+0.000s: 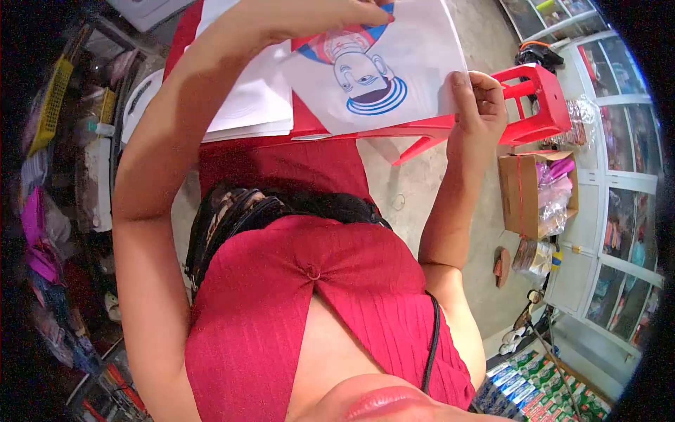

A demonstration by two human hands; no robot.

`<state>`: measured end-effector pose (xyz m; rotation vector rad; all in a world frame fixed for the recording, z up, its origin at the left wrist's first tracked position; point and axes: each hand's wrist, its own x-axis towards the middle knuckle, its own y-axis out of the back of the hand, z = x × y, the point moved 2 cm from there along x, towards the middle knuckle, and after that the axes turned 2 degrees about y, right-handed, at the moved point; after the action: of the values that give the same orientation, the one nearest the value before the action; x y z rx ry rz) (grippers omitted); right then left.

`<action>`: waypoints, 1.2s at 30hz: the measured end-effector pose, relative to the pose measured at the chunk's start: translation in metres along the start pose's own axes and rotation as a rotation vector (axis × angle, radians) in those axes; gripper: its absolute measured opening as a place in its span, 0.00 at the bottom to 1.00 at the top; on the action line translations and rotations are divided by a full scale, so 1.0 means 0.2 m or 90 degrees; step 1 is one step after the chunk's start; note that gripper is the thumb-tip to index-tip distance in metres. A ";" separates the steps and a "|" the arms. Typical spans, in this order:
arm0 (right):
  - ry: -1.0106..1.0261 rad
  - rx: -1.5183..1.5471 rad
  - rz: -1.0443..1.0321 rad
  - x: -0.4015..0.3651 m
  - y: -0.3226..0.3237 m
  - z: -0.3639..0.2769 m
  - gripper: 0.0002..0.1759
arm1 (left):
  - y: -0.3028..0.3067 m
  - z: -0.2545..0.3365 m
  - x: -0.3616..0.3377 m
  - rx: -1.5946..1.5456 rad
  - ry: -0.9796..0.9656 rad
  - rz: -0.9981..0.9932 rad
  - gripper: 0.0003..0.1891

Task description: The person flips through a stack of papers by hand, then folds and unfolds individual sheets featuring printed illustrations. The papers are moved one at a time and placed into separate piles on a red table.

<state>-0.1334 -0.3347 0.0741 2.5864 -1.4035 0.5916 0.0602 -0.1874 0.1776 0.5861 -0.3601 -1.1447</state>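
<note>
Paper (425, 81) pinched at the edge in right-hand fingers (487, 84), likely to hold it flat over tabletop (304, 117); left-hand fingers (370, 13) cropped, grip impossible to tell.

Drawing sheet (425, 46): thin white paper, smooth, matt, with coloured line work. Stack of sheets (256, 109): plain white paper, matt. Table cover (281, 162): red cloth, matt. Stool (540, 98): red moulded plastic, smooth, glossy. Box (518, 197): brown cardboard, matt; bag (553, 219) at its opening: clear plastic film, shiny, crinkled. Cabinet doors (622, 137): transparent panes, apparently glass, reflective. Floor (394, 186): grey, concrete-like, mostly smooth. Top (246, 309): red cloth, ribbed, matt. Basket (53, 105): yellow perforated plastic.
</note>
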 end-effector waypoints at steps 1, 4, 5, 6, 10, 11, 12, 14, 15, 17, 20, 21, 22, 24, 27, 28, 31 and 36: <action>-0.023 0.039 0.010 0.01 0.04 0.03 0.09 | -0.03 0.02 0.03 -0.019 -0.015 -0.004 0.13; -0.048 0.120 0.026 0.06 0.14 0.10 0.11 | -0.13 -0.01 0.20 -0.054 -0.033 0.008 0.12; -0.052 0.162 0.028 0.08 0.15 0.10 0.13 | -0.16 -0.02 0.24 -0.072 -0.034 0.028 0.11; -0.052 0.161 0.031 0.10 0.15 0.08 0.13 | -0.18 -0.04 0.28 -0.071 -0.035 0.025 0.11; -0.054 0.331 -0.060 0.23 0.15 0.04 0.27 | -0.20 0.00 0.30 -0.506 -0.206 0.005 0.09; -0.057 0.269 -0.096 0.28 0.14 0.03 0.27 | -0.20 0.00 0.27 -0.498 -0.174 0.064 0.10; -0.058 0.205 -0.133 0.34 0.13 0.03 0.26 | -0.19 -0.01 0.25 -0.488 -0.141 0.123 0.11; -0.010 0.115 -0.207 0.52 0.20 0.08 0.21 | -0.23 -0.09 0.20 -0.508 -0.122 0.122 0.13; 0.017 0.003 -0.242 0.61 0.22 0.07 0.19 | -0.27 -0.15 0.18 -0.525 -0.102 0.119 0.16; 0.105 -0.163 -0.344 0.74 0.16 0.03 0.15 | -0.43 -0.24 0.08 -0.508 -0.045 0.123 0.16; 0.226 -0.459 -0.486 0.71 -0.05 -0.11 0.10 | -0.70 -0.43 0.01 -0.659 0.094 0.059 0.14; 0.140 -0.441 -0.562 0.74 -0.09 -0.01 0.11 | -0.78 -0.46 -0.01 -0.735 0.159 0.064 0.14; 0.251 -0.441 -0.620 0.82 -0.09 0.26 0.17 | -0.85 -0.47 -0.02 -0.810 0.224 0.068 0.14; 0.259 -0.502 -0.612 0.74 -0.18 0.38 0.16 | -0.94 -0.51 -0.04 -0.842 0.233 0.044 0.16; 0.345 -0.643 -0.631 0.63 -0.25 0.47 0.11 | -0.97 -0.50 -0.06 -0.874 0.420 -0.061 0.23; 0.266 -0.619 -0.673 0.66 -0.25 0.60 0.13 | -0.93 -0.49 -0.08 -0.874 0.421 -0.060 0.23; 0.219 -0.684 -0.666 0.62 -0.25 0.67 0.13 | -0.84 -0.37 -0.11 -0.635 0.343 -0.309 0.20; 0.248 -0.654 -0.604 0.60 -0.24 0.68 0.16 | -0.77 -0.36 0.07 0.064 -0.123 0.175 0.16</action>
<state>0.0015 -0.4424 0.0023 1.7850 -0.1277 0.1163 -0.0096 -0.2261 0.0267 0.4966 -0.6478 -0.9239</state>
